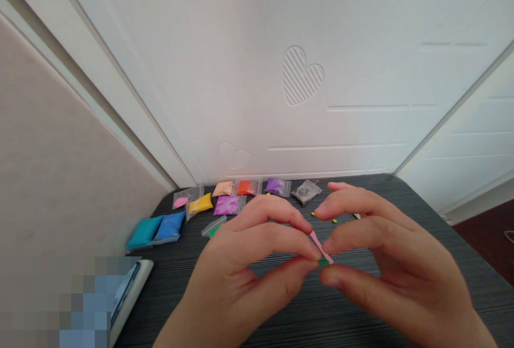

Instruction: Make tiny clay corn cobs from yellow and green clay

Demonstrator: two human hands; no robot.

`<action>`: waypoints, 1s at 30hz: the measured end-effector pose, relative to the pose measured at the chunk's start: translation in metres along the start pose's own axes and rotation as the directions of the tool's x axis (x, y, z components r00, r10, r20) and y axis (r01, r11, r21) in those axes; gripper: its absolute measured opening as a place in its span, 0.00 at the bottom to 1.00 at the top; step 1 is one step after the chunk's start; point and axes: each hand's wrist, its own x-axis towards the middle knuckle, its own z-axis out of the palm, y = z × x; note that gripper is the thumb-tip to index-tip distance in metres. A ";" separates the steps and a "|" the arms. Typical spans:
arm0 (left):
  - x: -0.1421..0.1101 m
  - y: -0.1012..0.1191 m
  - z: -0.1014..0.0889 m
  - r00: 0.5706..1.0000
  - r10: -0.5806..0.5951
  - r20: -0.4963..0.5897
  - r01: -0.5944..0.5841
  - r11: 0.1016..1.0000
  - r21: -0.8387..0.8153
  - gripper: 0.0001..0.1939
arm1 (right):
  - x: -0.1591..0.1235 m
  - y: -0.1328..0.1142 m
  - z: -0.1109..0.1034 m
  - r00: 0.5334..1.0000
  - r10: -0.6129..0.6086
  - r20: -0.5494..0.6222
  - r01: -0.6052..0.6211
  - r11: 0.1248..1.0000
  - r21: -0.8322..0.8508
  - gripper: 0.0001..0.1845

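Above the table, both my hands meet over a small piece of what looks like modelling clay: a thin pink strip (320, 245) joined to a bit of green clay (324, 262). My left hand (249, 262) pinches the green bit between thumb and index finger, and its middle fingertip is at the strip's upper end. My right hand (393, 251) has thumb and index finger around the strip's lower end, with the other fingers raised. Fingertips partly hide the green bit. Tiny yellow bits (334, 221) lie on the table behind my hands.
Along the dark table's (184, 284) back are small bags of coloured clay, including yellow (199, 204), orange (247, 187), purple (277, 186) and grey (307, 192). Blue bags (169, 227) lie left, and a green one (214, 228) is partly behind my left hand. A white-edged device (134, 297) stands front left.
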 end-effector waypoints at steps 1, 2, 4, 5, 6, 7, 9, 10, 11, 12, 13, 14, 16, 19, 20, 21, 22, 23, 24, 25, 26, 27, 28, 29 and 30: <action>0.000 0.000 0.000 1.000 0.003 -0.002 -0.003 1.000 -0.003 0.13 | 0.000 0.000 0.000 1.000 -0.001 -0.003 0.001 1.000 0.004 0.14; 0.001 0.000 0.000 1.000 0.001 -0.005 -0.001 1.000 -0.005 0.13 | 0.000 0.000 0.000 1.000 -0.005 -0.005 0.005 1.000 0.004 0.14; 0.001 0.000 0.001 1.000 -0.003 -0.013 0.003 1.000 -0.004 0.13 | 0.000 0.000 0.000 1.000 -0.008 -0.008 0.008 1.000 -0.002 0.13; 0.001 0.000 0.001 1.000 -0.006 -0.018 0.006 1.000 -0.001 0.13 | 0.000 0.000 0.001 1.000 -0.007 -0.007 0.007 1.000 -0.008 0.12; 0.001 0.000 0.001 1.000 -0.009 -0.024 0.009 1.000 0.003 0.13 | 0.000 0.000 0.001 1.000 -0.008 -0.008 0.008 1.000 -0.014 0.11; 0.000 0.000 0.001 1.000 -0.013 -0.028 0.013 1.000 0.007 0.12 | 0.000 0.000 0.001 1.000 -0.009 -0.011 0.009 1.000 -0.020 0.10; 0.000 0.001 0.002 0.999 -0.013 -0.031 0.013 1.000 0.013 0.12 | 0.000 0.000 0.001 1.000 -0.009 -0.013 0.008 1.000 -0.028 0.10; 0.000 0.001 0.002 0.999 -0.014 -0.031 0.014 1.000 0.012 0.12 | 0.000 0.000 0.001 1.000 -0.010 -0.013 0.009 0.999 -0.033 0.10; 0.000 0.001 0.002 0.999 -0.013 -0.030 0.013 1.000 0.010 0.12 | 0.000 0.000 0.000 1.000 -0.007 -0.008 0.007 0.999 -0.038 0.10; 0.000 0.001 0.002 1.000 -0.014 -0.027 0.014 1.000 0.006 0.12 | 0.000 -0.001 0.000 1.000 -0.010 -0.004 0.009 0.999 -0.043 0.10; 0.000 0.001 0.002 1.000 -0.015 -0.027 0.015 1.000 0.001 0.12 | 0.001 -0.001 0.000 1.000 -0.012 0.005 0.012 0.999 -0.049 0.10; 0.000 0.001 0.002 1.000 -0.018 -0.025 0.018 1.000 -0.003 0.12 | 0.001 -0.001 -0.001 1.000 -0.015 0.011 0.016 0.998 -0.056 0.09; 0.001 0.001 0.003 1.000 -0.022 -0.011 0.021 1.000 -0.013 0.13 | 0.003 -0.002 -0.001 1.000 -0.022 0.012 0.023 0.997 -0.070 0.09; 0.001 0.000 0.003 1.000 -0.020 -0.002 0.020 1.000 -0.019 0.13 | 0.004 -0.003 0.000 1.000 -0.028 0.002 0.028 0.995 -0.093 0.07; 0.001 0.000 0.004 1.000 -0.019 -0.005 0.019 1.000 -0.019 0.13 | 0.005 -0.003 0.000 1.000 -0.028 -0.002 0.028 0.995 -0.098 0.07; 0.001 0.000 0.004 1.000 -0.021 -0.011 0.021 1.000 -0.016 0.13 | 0.005 -0.003 0.001 1.000 -0.029 -0.003 0.029 0.995 -0.100 0.07; 0.001 0.001 0.004 1.000 -0.024 -0.017 0.024 1.000 -0.012 0.12 | 0.004 -0.003 0.001 1.000 -0.030 -0.004 0.029 0.995 -0.099 0.07; 0.001 0.001 0.004 0.999 -0.026 -0.021 0.025 1.000 -0.009 0.12 | 0.004 -0.003 0.001 0.999 -0.031 -0.009 0.030 0.995 -0.095 0.07; 0.000 0.001 0.004 0.999 -0.027 -0.029 0.027 1.000 -0.007 0.12 | 0.003 -0.003 0.001 0.999 -0.030 -0.014 0.029 0.996 -0.089 0.07; 0.000 0.001 0.004 0.999 -0.027 -0.035 0.027 1.000 -0.005 0.12 | 0.003 -0.003 0.001 0.999 -0.030 -0.018 0.028 0.996 -0.080 0.07; 0.000 0.001 0.004 0.999 -0.028 -0.042 0.027 1.000 -0.003 0.12 | 0.002 -0.002 0.001 0.999 -0.027 -0.018 0.026 0.997 -0.071 0.07; 0.000 0.001 0.004 0.999 -0.026 -0.045 0.026 1.000 -0.001 0.12 | 0.001 -0.002 0.001 1.000 -0.026 -0.016 0.025 0.998 -0.063 0.08; 0.000 0.001 0.004 0.999 -0.025 -0.046 0.025 1.000 0.001 0.12 | 0.001 -0.002 0.001 1.000 -0.023 -0.018 0.022 0.998 -0.054 0.08; 0.000 0.001 0.004 0.999 -0.025 -0.044 0.025 1.000 0.003 0.13 | 0.000 -0.002 0.001 0.999 -0.024 -0.021 0.023 0.999 -0.045 0.09; 0.000 0.001 0.005 0.999 -0.024 -0.044 0.024 1.000 0.004 0.13 | 0.000 -0.002 0.001 0.999 -0.023 -0.024 0.022 0.999 -0.036 0.09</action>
